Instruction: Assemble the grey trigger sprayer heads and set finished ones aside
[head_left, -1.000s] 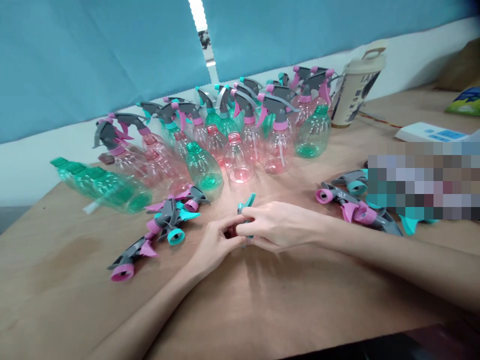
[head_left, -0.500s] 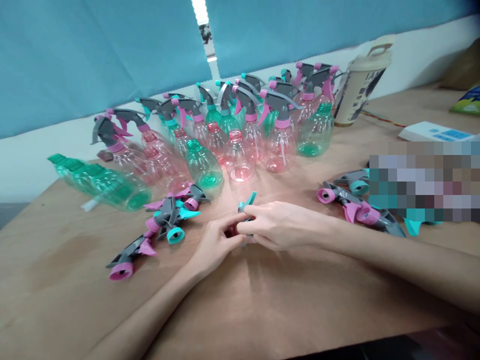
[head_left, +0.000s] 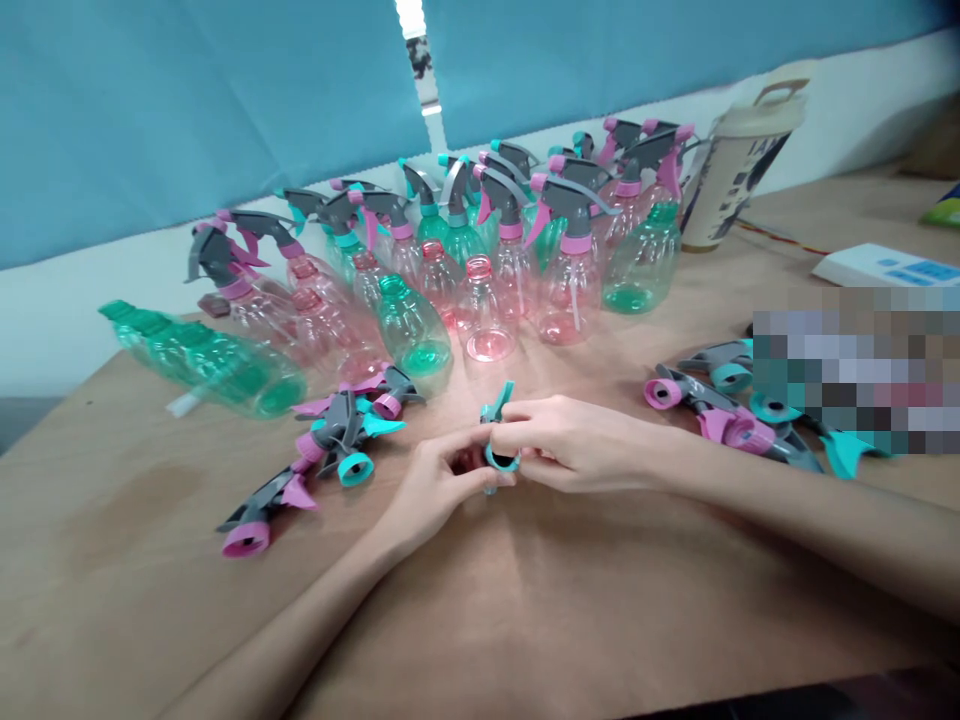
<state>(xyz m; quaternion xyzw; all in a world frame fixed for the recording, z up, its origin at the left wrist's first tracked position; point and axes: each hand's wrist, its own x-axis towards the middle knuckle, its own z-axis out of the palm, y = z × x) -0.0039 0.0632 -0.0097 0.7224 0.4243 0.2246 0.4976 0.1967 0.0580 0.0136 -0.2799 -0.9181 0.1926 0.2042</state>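
Between my two hands, above the middle of the table, is a teal and grey spray head [head_left: 502, 460], its round collar turned toward me. My left hand [head_left: 442, 475] is wrapped round it from the left. The fingers of my right hand [head_left: 551, 440] are curled against its right side, with the fingertips pressed together at the collar; whether they pinch a small part is hidden. Beyond my hands stand a clear pink bottle without a head [head_left: 489, 310] and an open green bottle [head_left: 412, 325].
Many pink and green bottles, several with spray heads [head_left: 574, 215], fill the back of the table [head_left: 480, 620]. Loose spray heads lie at left [head_left: 247, 538] and right [head_left: 664, 392]. Green bottles [head_left: 217, 375] lie at far left. A tall cup [head_left: 731, 180] and white box [head_left: 885, 268] are at right.
My right hand's fingers have shifted slightly right, and the teal collar between my hands now shows. The whole view has moved a little, with the bottles appearing slightly further right.
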